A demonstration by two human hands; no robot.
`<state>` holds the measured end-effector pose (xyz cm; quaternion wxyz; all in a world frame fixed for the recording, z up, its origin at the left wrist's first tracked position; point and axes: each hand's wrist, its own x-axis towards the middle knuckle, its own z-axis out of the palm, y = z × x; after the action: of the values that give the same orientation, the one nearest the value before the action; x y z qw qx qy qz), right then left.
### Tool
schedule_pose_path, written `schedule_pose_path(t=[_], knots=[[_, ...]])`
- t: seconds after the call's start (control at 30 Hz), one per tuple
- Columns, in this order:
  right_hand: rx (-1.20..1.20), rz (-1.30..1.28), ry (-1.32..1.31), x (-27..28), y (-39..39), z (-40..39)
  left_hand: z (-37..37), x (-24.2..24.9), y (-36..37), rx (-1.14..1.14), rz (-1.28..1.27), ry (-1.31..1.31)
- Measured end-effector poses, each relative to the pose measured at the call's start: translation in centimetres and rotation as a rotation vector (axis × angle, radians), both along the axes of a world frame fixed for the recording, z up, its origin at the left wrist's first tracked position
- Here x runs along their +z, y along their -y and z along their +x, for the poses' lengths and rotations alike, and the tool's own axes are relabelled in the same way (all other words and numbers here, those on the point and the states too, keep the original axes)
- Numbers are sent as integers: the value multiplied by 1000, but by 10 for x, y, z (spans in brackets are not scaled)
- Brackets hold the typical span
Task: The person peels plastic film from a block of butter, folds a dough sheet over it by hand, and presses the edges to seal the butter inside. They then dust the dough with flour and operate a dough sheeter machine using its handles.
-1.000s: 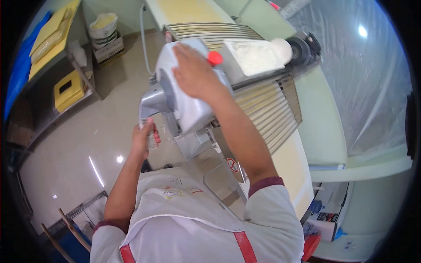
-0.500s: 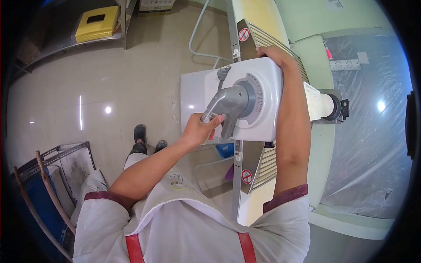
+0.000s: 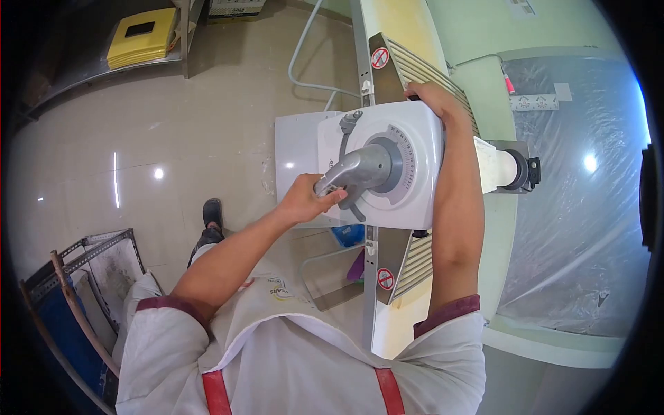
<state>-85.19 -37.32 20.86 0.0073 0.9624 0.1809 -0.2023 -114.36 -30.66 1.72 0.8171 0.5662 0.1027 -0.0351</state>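
Note:
A white dough sheeter head (image 3: 332, 142) with a grey numbered dial (image 3: 401, 183) stands in front of me. My left hand (image 3: 308, 200) is closed round the end of the grey metal lever (image 3: 356, 169) at the dial's centre, thumb on top. My right arm reaches across the head's right side. At its far edge, my right hand (image 3: 437, 102) curls its fingers over a black knob (image 3: 414, 98), mostly hidden beneath them. A similar black knob (image 3: 420, 234) sits on the near side. Slatted metal guards (image 3: 429, 69) flank the head.
Pale conveyor belt (image 3: 404, 28) runs beyond the far guard. Clear plastic sheeting (image 3: 574, 228) hangs at right. A metal shelf (image 3: 185, 41) with a yellow stack (image 3: 142, 38) stands back left. A metal-framed rack (image 3: 114, 242) is at lower left. A blue object (image 3: 348, 235) lies below the machine.
The view has shifted slightly, and one of my two shoes is no longer visible. The lever appears turned a little with my left hand on it. My right hand keeps its place.

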Motion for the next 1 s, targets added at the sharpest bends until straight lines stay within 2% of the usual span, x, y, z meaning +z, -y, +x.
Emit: schedule_pose_path(t=[0.17, 0.3, 0.37, 0.43, 0.53, 0.73, 0.87, 0.97, 1.0], knots=[[82, 187, 216, -3, 9, -4, -3, 7, -3, 2, 0, 14], [151, 380, 359, -5, 22, -44, 1, -4, 1, 59, 1, 89], [325, 364, 464, -3, 32, -77, 6, 1, 3, 61, 41, 84], [405, 353, 454, 2, 44, -102, 10, 21, -2, 26, 108, 13], [511, 494, 676, -10, 75, -137, 11, 22, 4, 83, 50, -21], [422, 694, 679, -10, 142, -198, 9, 26, 11, 156, 103, -40], [280, 734, 747, -39, 185, -218, 10, 22, 14, 186, 125, -48], [190, 1090, 753, -73, 206, -212, 7, 25, 15, 204, 137, -62], [95, 1294, 676, -80, 203, -213, 7, 25, 15, 205, 142, -65]])
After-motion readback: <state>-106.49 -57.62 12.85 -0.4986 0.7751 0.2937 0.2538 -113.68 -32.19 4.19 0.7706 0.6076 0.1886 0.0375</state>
